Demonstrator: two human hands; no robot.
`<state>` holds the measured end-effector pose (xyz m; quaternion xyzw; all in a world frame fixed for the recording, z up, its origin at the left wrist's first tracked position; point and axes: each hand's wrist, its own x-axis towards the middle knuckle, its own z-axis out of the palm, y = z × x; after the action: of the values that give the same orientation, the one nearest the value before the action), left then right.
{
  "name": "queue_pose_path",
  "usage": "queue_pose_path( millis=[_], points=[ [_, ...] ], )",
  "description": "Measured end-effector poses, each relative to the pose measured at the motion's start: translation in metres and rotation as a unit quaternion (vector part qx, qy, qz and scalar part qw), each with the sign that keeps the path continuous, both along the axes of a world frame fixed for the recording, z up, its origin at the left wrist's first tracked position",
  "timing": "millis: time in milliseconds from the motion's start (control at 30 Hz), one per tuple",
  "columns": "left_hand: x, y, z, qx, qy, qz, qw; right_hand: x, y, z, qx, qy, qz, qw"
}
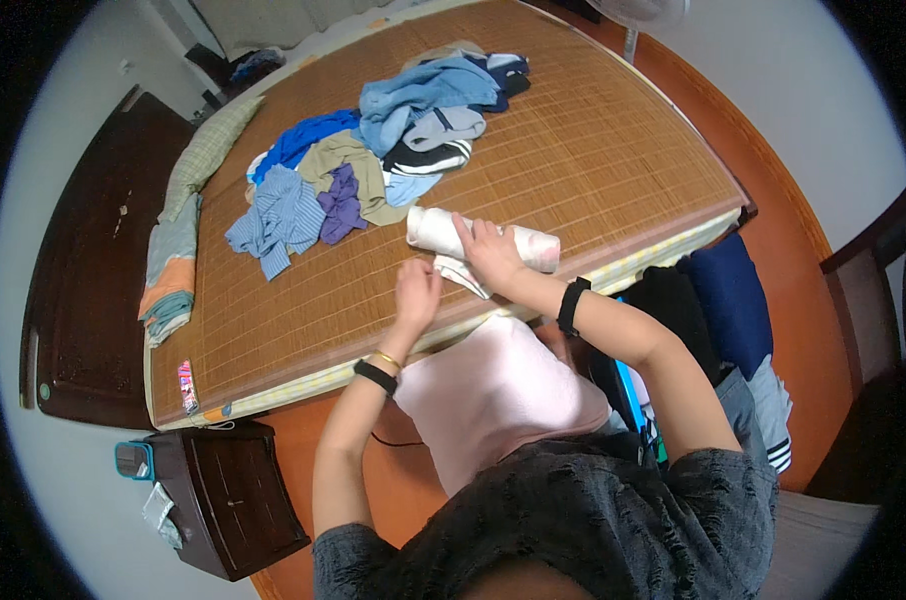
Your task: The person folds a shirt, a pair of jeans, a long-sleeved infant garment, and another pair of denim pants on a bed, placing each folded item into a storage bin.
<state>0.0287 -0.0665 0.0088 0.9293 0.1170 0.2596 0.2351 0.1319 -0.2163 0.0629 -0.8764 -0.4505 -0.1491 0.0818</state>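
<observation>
- Nearest, at lower centre of the frame: pale pink fabric (503,390), just beyond a dark grey shirt (573,510).
- Farther in, left of centre: left hand (416,295), with fingers bent and close together beside a white flap (463,277) of cloth; impossible to tell whether pinching, touching or only near.
- At centre: right hand (493,260), laid back-up across the middle of a white roll (433,232), with fingers moderately spread and resting on top, one set apart toward the left; cannot tell whether closed round the far side.
- Under that hand, near the front edge of the bed (663,240): the same roll, of cloth with faint pinkish marks, lying on a woven mat (593,140). Probably light, soft, not slippery and hard to damage, but apt to loosen. Best taken at both ends together, or round the middle.
- Beyond, at upper centre: heap of loose clothes (348,165) in blue, khaki, purple and black, close to the left end of the roll.
- At upper left, along the bed's side: pale checked pillow (208,150).
</observation>
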Motion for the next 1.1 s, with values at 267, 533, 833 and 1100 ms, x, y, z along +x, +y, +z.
queue_pose_path(
  millis=[267, 533, 833, 1100],
  points=[
    [0.017, 0.011, -0.006, -0.01, 0.133, -0.061, 0.989, -0.019, 0.009, -0.041, -0.022, 0.109, -0.071, 0.991],
    [0.023, 0.017, -0.006, -0.533, 0.114, -0.152, 0.825, -0.013, 0.037, -0.075, 0.109, 0.082, -0.103, 0.985],
    [0.015, 0.023, -0.008, -0.457, 0.178, -0.156, 0.857, 0.005, -0.004, -0.036, 0.079, 0.043, -0.051, 0.995],
    [0.005, 0.034, -0.009, -0.409, 0.202, -0.151, 0.877, -0.002, -0.255, 0.05, 0.16, 0.322, -0.064, 0.931]
  ],
)
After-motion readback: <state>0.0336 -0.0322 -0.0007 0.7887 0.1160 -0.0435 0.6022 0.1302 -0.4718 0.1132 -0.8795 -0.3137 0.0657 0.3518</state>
